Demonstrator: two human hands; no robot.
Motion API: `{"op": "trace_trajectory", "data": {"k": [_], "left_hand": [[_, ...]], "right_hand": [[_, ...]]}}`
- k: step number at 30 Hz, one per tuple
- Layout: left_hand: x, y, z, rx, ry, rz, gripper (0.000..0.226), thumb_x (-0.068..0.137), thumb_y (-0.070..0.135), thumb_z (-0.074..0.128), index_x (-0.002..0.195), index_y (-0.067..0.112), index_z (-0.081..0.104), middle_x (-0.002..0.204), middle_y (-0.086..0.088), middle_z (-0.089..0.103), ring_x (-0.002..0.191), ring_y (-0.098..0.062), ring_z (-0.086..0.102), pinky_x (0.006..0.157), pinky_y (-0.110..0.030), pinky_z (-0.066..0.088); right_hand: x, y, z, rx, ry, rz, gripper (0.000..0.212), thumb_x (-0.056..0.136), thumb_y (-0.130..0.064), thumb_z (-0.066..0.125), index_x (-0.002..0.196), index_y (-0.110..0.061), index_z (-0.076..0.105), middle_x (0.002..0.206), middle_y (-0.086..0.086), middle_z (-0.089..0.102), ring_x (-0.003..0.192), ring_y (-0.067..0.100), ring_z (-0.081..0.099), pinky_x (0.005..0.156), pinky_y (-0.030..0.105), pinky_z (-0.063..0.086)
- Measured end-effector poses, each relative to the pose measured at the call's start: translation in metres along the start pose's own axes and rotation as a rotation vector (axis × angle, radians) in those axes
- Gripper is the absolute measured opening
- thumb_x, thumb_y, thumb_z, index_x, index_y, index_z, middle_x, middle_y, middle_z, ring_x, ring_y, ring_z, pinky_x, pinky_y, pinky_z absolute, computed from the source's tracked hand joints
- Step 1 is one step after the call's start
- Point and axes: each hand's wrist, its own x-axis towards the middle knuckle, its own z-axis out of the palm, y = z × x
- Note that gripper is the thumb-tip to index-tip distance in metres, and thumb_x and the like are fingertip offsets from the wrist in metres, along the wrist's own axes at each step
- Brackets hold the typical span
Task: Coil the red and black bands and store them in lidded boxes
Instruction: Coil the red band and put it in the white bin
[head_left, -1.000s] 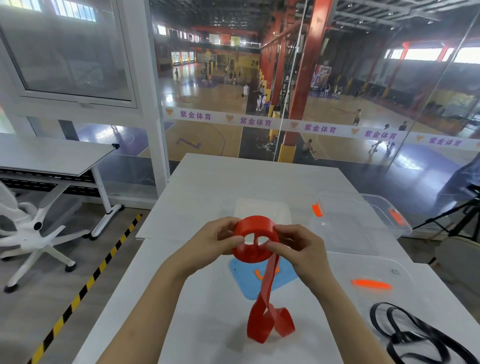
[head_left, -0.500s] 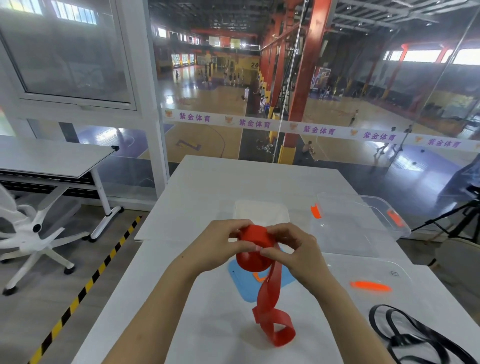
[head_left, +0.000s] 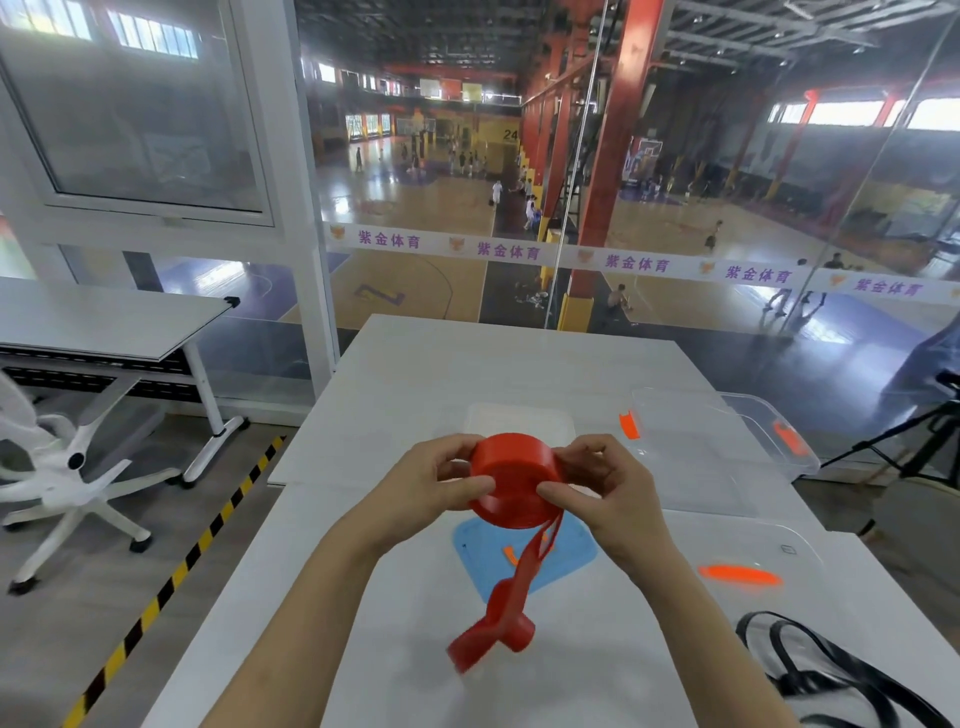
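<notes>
— Which boxes do we have on the counter (head_left: 519, 364)?

— Off to the right we see a clear box (head_left: 727, 457) with its lid off and an orange clasp at each end. Nearer us on that side a clear lid (head_left: 727, 540) lies flat, with an orange clasp on it.

— And in the middle?

— A pale shallow box (head_left: 519, 421) sits just behind our hands. A blue lid (head_left: 478, 556) lies flat on the counter under them, and it carries a small orange clasp.

— Where are the bands?

— Both are outside the boxes. The red band (head_left: 514, 488) is up in our hands above the blue lid, mostly wound into a thick round coil. Its loose tail hangs down in front of the lid and curls at the end; we cannot tell whether it touches the counter. The black band (head_left: 841, 670) lies in loose loops at the near right corner, just beside the clear lid. Whether it overlaps that lid we cannot tell.

— How do we hold the coil?

— Our left hand (head_left: 431, 488) grips its left side, with the thumb on the face toward us and the fingers curled over the top. Our right hand (head_left: 608, 483) pinches the right side the same way, with its thumb pressing on the coil near where the tail leaves it. Both forearms reach in from the near edge and meet at the coil.
</notes>
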Motion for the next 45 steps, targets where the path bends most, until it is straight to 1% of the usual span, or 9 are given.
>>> {"op": "trace_trajectory", "data": {"k": [4,10,15,21,25,29,33,38,45], "left_hand": [[0.003,0.002,-0.005,0.198,0.027,0.017,0.045,0.089,0.027,0.081,0.131,0.036,0.065,0.123,0.019,0.071,0.119,-0.002,0.064,0.101,-0.029,0.056],[0.004,0.016,0.004,0.505,0.047,0.078,0.04,0.087,0.045,0.079,0.125,0.038,0.067,0.115,0.018,0.07,0.11,-0.006,0.063,0.097,-0.032,0.056],[0.002,0.017,0.005,0.198,0.111,0.074,0.023,0.09,0.032,0.078,0.109,0.044,0.071,0.102,0.018,0.073,0.101,-0.005,0.069,0.085,-0.02,0.057],[0.001,0.005,0.003,-0.084,0.117,0.031,0.024,0.095,0.019,0.073,0.118,0.028,0.072,0.107,0.003,0.078,0.101,-0.016,0.075,0.086,-0.031,0.064],[0.001,-0.008,-0.001,0.067,0.015,-0.061,0.029,0.095,0.028,0.075,0.122,0.033,0.067,0.115,0.012,0.074,0.108,-0.01,0.072,0.087,-0.024,0.061],[0.003,-0.008,0.002,0.269,0.006,-0.063,0.057,0.086,0.036,0.083,0.137,0.043,0.059,0.129,0.026,0.061,0.121,-0.001,0.058,0.098,-0.023,0.049],[0.004,0.003,0.004,0.439,-0.013,0.016,0.042,0.086,0.042,0.081,0.125,0.04,0.066,0.116,0.02,0.068,0.106,-0.005,0.062,0.092,-0.024,0.054],[0.002,0.003,0.006,0.261,0.103,0.023,0.037,0.092,0.033,0.077,0.125,0.04,0.063,0.113,0.024,0.063,0.102,0.006,0.06,0.081,-0.01,0.047],[-0.003,-0.003,0.003,-0.089,0.086,0.017,0.026,0.097,0.022,0.072,0.121,0.032,0.07,0.111,0.008,0.076,0.103,-0.008,0.074,0.079,-0.022,0.061]], "right_hand": [[0.004,-0.008,-0.001,-0.076,-0.057,-0.045,0.043,0.073,-0.008,0.096,0.097,-0.03,0.067,0.098,-0.003,0.078,0.097,0.021,0.077,0.092,0.035,0.063],[0.007,-0.012,0.004,-0.209,-0.138,-0.104,0.044,0.073,-0.018,0.097,0.096,-0.035,0.064,0.099,-0.01,0.077,0.1,0.015,0.074,0.095,0.03,0.06],[0.003,-0.007,0.004,-0.09,-0.131,-0.022,0.044,0.074,-0.012,0.095,0.102,-0.031,0.068,0.102,-0.004,0.076,0.103,0.021,0.074,0.098,0.038,0.06],[-0.002,0.006,0.003,0.06,-0.078,0.115,0.056,0.075,0.004,0.09,0.118,-0.015,0.062,0.102,0.012,0.081,0.097,0.035,0.078,0.098,0.059,0.06],[0.002,0.003,0.003,-0.025,-0.1,0.104,0.053,0.073,-0.005,0.095,0.109,-0.025,0.062,0.096,0.01,0.081,0.09,0.031,0.079,0.09,0.051,0.065],[0.003,-0.002,0.007,-0.126,-0.148,0.054,0.051,0.072,-0.016,0.097,0.102,-0.039,0.062,0.1,0.0,0.078,0.094,0.018,0.076,0.084,0.033,0.064],[0.001,-0.004,0.013,-0.19,-0.186,-0.015,0.05,0.074,-0.023,0.097,0.103,-0.042,0.061,0.102,-0.005,0.077,0.1,0.016,0.076,0.09,0.031,0.063],[0.0,0.0,0.012,-0.141,-0.166,0.017,0.051,0.075,-0.018,0.096,0.11,-0.036,0.064,0.107,-0.005,0.076,0.105,0.02,0.076,0.098,0.039,0.062],[-0.001,0.002,0.009,-0.151,-0.078,0.026,0.049,0.074,-0.015,0.096,0.103,-0.036,0.063,0.102,-0.002,0.077,0.101,0.022,0.076,0.096,0.04,0.063]]}}
